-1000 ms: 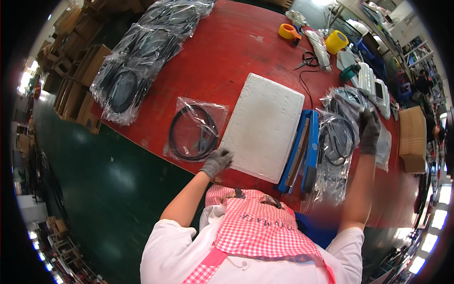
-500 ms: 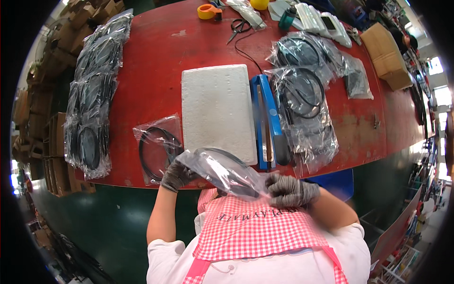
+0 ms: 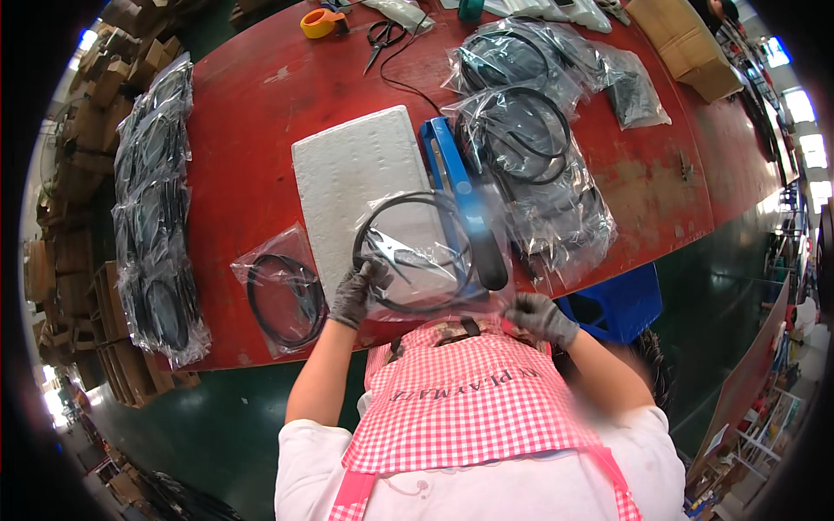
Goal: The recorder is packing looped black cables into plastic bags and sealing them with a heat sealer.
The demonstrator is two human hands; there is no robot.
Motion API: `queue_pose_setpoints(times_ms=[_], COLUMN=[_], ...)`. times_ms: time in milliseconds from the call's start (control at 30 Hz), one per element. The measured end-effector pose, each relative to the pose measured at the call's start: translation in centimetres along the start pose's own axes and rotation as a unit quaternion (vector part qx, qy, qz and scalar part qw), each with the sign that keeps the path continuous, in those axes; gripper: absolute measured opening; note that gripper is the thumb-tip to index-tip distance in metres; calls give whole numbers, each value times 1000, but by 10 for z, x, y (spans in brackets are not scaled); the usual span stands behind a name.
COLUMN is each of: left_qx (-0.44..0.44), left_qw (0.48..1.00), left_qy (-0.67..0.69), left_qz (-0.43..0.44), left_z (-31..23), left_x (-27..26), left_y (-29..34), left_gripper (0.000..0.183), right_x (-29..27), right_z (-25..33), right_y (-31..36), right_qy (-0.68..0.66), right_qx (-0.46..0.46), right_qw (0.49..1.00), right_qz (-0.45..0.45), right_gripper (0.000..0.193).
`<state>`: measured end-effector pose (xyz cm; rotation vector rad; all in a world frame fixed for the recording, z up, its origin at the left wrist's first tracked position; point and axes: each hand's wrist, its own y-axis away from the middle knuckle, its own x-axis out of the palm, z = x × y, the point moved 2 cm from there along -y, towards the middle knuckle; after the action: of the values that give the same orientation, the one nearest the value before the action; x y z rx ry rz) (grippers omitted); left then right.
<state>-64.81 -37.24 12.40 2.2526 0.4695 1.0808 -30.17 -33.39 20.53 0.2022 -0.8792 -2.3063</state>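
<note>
My gloved left hand grips the left side of a clear plastic bag with a coiled black cable inside. The bag is spread out flat, over the near end of a white foam block and partly over a long blue bag sealer with a black-ended arm. My gloved right hand is closed at the bag's right edge; its fingertips are slightly blurred. Left of the foam block lies another bagged coiled cable on the red table.
Overlapping bagged cables line the table's left side. More bagged cables are heaped right of the sealer. Farther back are an orange tape roll, scissors and a cardboard box. A blue stool stands by the near edge.
Both hands have moved the bagged cable away from my body, over the foam block and sealer. The bag has turned flatter, showing the round coil. The whole view has shifted and tilted.
</note>
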Motion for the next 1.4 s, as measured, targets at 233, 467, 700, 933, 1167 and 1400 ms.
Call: queue_pose_setpoints(times_ms=[233,467,700,933,1167,1400], left_qx=[60,88,134,138,122,27], left_qw=[995,994,989,986,987,998], left_qy=[8,57,57,78,11,59], left_qz=[-83,8,-30,-59,-101,-5], left_z=[26,12,-11,-23,-42,-25], left_x=[-26,-33,-21,-26,-25,-16], left_y=[-43,-58,-62,-68,-72,-45], left_gripper=[11,15,19,17,16,25], right_x=[-47,-47,-54,58,55,51], right_z=[-7,54,97,106,15,11], right_y=[-66,-171,-154,-57,-93,-95], right_qy=[250,237,131,623,543,520], right_qx=[-19,-50,-183,-237,-378,-403], right_qw=[939,918,915,718,696,700], right_qz=[-235,-312,-334,-202,-281,-278], right_gripper=[29,27,29,56,53,54])
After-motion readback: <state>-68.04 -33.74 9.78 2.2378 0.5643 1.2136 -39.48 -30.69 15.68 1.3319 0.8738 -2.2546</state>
